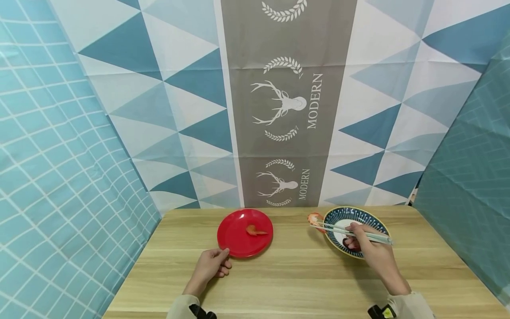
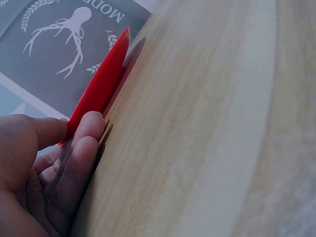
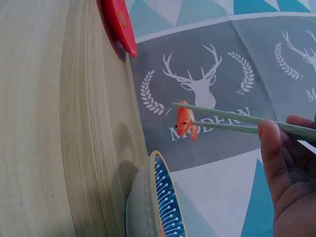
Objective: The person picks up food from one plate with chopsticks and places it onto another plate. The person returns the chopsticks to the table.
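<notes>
My left hand pinches the near-left rim of a red plate, thumb on top and fingers below. A small orange-brown food piece lies on the plate's right half. In my right hand is a pair of pale green chopsticks. Their tips grip an orange-and-white shrimp, held in the air just left of a patterned bowl. The bowl's blue inner wall shows in the head view, with something dark red inside, partly hidden by the right hand.
Both dishes stand toward the back of a light wooden table, plate left and bowl right. Behind it hangs a patterned cloth with deer heads. Blue checked cloth closes the left side, teal cloth the right.
</notes>
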Motion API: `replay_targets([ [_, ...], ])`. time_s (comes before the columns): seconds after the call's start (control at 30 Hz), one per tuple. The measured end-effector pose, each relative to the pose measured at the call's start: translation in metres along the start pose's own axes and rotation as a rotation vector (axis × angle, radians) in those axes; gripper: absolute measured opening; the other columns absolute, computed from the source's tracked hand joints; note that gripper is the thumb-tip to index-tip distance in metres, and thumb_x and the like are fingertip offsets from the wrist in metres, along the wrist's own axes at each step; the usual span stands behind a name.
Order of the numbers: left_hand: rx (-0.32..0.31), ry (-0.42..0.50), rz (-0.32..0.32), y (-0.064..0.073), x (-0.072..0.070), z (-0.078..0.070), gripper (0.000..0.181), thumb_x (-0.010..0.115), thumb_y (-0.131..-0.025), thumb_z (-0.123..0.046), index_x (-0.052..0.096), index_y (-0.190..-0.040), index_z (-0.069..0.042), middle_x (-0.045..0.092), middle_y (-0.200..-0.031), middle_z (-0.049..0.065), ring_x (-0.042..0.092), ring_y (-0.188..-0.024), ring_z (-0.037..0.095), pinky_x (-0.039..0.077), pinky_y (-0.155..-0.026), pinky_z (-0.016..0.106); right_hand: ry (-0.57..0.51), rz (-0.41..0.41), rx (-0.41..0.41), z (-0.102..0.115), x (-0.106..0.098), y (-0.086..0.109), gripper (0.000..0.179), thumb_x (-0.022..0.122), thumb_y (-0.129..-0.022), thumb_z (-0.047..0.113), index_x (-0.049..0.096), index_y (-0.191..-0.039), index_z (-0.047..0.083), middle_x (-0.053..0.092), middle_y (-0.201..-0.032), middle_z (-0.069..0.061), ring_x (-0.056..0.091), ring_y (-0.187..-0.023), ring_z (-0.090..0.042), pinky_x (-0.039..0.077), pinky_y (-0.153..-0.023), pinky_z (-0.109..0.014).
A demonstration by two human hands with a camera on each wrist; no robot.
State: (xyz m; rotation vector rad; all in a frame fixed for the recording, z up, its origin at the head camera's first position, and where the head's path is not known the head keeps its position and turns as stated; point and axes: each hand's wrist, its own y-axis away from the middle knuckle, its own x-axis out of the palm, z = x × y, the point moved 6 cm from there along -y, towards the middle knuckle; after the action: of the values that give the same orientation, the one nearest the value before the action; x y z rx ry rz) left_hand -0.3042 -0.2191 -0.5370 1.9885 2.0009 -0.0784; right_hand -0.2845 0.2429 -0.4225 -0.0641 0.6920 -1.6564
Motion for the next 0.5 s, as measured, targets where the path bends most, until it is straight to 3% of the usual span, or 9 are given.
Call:
replay_targets([
  [0.2,-0.001,0.003,-0.003,0.0004,0.0002,-0.0002,0.037,0.060,-0.106,-0.032,0.070,-0.103,0.003,0.070,-0.073,0.003,0.066,-0.058,0.009,0.056,-0.056,0.022,-0.046,0.030,-0.010,0.0032,0.0043,-0.0019,0.032,0.049,-0.110,0.016,0.071,-0.107,-0.008,0.073,-0.078,-0.007,0.071,-0.068,-0.016,0.060,-0.062,-0.025],
  [0.5,0.002,0.005,0.002,0.0002,0.0003,-0.0004,0.038,0.060,-0.105,-0.033,0.069,-0.101,0.003,0.070,-0.073,0.002,0.066,-0.058,0.009,0.056,-0.055,0.022,-0.015,0.036,-0.007,-0.0009,0.0081,-0.0025,0.032,0.049,-0.111,0.017,0.070,-0.108,-0.006,0.073,-0.080,-0.003,0.070,-0.070,-0.014,0.060,-0.064,-0.025],
])
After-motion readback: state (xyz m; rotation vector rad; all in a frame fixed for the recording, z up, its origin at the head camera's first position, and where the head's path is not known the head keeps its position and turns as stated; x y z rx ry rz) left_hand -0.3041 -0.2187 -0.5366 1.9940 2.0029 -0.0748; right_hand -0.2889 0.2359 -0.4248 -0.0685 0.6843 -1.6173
